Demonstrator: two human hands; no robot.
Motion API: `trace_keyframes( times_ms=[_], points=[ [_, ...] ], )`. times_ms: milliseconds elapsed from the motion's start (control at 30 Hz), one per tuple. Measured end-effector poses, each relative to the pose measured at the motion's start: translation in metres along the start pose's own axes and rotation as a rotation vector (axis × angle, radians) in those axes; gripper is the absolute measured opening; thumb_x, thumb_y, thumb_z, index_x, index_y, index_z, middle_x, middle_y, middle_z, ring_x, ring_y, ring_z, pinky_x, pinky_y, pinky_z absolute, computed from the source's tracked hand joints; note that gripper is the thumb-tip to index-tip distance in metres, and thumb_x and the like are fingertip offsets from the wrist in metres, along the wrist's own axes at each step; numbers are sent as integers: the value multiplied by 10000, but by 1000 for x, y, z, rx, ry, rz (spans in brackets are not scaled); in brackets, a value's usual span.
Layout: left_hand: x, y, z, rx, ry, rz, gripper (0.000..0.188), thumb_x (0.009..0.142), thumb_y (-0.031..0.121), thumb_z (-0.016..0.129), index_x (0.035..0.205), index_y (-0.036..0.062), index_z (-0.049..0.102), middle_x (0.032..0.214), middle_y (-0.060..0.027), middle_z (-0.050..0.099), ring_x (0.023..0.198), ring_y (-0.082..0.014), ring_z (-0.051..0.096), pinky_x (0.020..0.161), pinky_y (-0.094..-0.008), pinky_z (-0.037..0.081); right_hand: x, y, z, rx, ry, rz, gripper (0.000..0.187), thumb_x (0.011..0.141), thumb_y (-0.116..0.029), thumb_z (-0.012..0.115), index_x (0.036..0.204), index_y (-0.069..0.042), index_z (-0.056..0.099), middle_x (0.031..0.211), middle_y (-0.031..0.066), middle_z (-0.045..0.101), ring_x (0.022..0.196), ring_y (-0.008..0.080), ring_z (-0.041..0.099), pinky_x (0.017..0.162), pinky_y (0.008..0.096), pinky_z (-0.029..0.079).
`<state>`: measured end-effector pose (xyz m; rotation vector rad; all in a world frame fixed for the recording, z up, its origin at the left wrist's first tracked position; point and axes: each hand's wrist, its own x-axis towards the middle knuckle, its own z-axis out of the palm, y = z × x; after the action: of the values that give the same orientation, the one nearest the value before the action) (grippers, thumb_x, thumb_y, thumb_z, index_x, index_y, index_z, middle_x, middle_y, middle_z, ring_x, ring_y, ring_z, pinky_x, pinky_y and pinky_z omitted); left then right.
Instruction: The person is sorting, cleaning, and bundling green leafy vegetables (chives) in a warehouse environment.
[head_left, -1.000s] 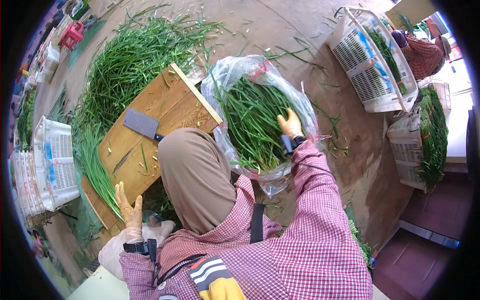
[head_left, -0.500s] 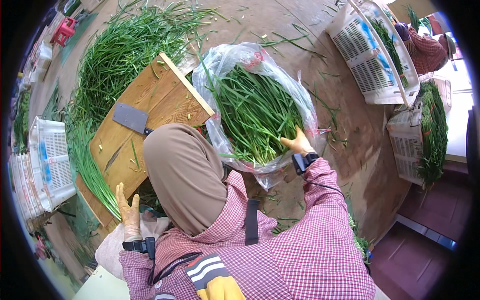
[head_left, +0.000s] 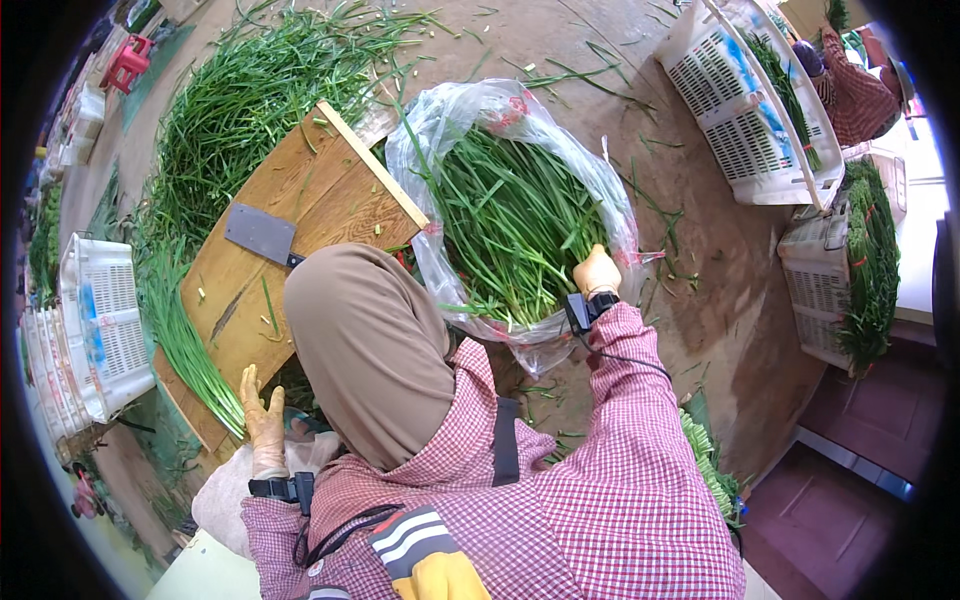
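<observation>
My right hand [head_left: 597, 275] is closed at the right side of a clear plastic bag [head_left: 420, 150], against the green chives [head_left: 515, 215] heaped in it. Its fingers are curled out of sight, so what they grip is hidden. My left hand [head_left: 262, 420], gloved, is open, fingers apart, beside the pale stem ends of a chive bunch [head_left: 195, 365]. That bunch lies along the left edge of a wooden board [head_left: 340, 185]. A cleaver [head_left: 260, 234] rests flat on the board, its handle end partly hidden by my knee.
A large pile of loose chives [head_left: 260, 90] covers the floor beyond the board. White plastic crates [head_left: 715, 105] with greens stand at the right, near another person [head_left: 860, 95]. More white crates [head_left: 100, 320] are at the left. A red stool [head_left: 128, 62] stands far left.
My right hand has gone from spread fingers to closed and shifted slightly up at the bag's right side. The left hand has barely moved.
</observation>
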<state>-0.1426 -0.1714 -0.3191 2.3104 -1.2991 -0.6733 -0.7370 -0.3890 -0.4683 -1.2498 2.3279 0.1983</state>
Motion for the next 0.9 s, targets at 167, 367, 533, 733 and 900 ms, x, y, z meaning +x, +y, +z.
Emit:
trace_keyframes(
  times_ms=[167, 367, 533, 733, 900],
  points=[
    [5, 2, 5, -47, -29, -49, 685, 885, 11, 686, 1515, 25, 416, 1525, -160, 428, 1381, -314, 460, 1177, -390, 368, -49, -20, 9, 41, -28, -63, 339, 865, -175, 611, 1171, -29, 603, 1072, 246, 722, 1016, 413, 700, 904, 479, 545],
    [10, 2, 3, 90, -35, 43, 645, 887, 20, 685, 1488, 7, 448, 1526, -174, 434, 1397, -315, 445, 1190, -388, 346, -56, -13, -3, -200, 144, -178, 541, 742, -461, 852, 1077, -88, 650, 1122, 154, 676, 965, 331, 711, 834, 442, 572],
    [11, -4, 4, 19, -65, -25, 637, 892, 42, 689, 1483, 6, 453, 1520, -182, 445, 1416, -318, 422, 1199, -387, 326, -25, 12, -3, -43, 255, -360, 841, 710, -372, 889, 1371, -28, 500, 1395, 262, 536, 1261, 383, 566, 1052, 427, 475],
    [7, -11, 0, -2, -47, -26, 606, 895, 63, 690, 1462, 10, 483, 1521, -189, 450, 1418, -325, 423, 1192, -392, 339, 11, 17, 8, 175, 128, -148, 1205, 682, -298, 916, 1576, 42, 183, 1589, 278, 339, 1464, 374, 370, 1219, 387, 311],
    [4, -17, 1, 26, -45, -54, 592, 902, 70, 688, 1457, 13, 491, 1524, -189, 444, 1417, -330, 426, 1189, -390, 348, 10, 6, 5, -27, 22, 44, 1155, 669, -331, 922, 1560, -11, 261, 1424, 226, 536, 1282, 347, 572, 1079, 410, 481]
  ],
)
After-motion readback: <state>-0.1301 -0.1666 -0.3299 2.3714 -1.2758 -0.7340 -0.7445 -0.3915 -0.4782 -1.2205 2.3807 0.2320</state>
